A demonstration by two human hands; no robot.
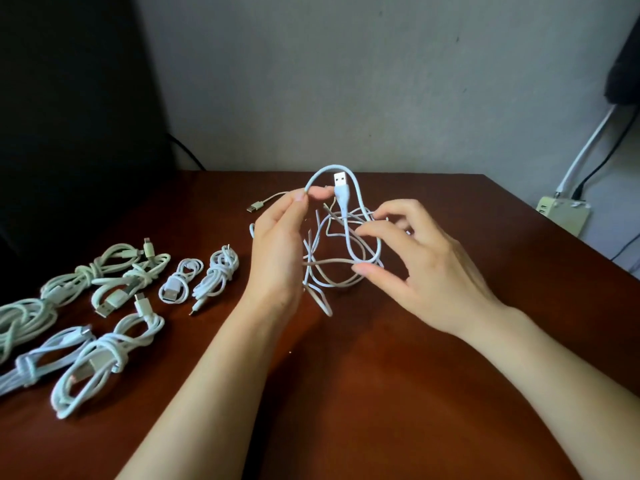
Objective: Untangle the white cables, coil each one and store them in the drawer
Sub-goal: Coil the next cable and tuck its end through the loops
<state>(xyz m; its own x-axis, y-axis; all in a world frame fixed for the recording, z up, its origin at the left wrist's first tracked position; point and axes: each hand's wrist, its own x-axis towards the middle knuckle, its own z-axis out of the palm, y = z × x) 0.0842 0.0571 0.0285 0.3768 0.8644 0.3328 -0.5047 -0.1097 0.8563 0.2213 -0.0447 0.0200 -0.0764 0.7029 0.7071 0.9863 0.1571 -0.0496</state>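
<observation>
Tangle of white cables [340,192] hangs from left grip [277,247] pinching its top loop, right grip [426,268] pinching lower strands.

We hold both bare arms out in front. Our left hand [277,244] is up, thumb and finger pinching the white cable [341,195]. Our right hand [426,268] is beside it, fingers curled round the loops.
</observation>
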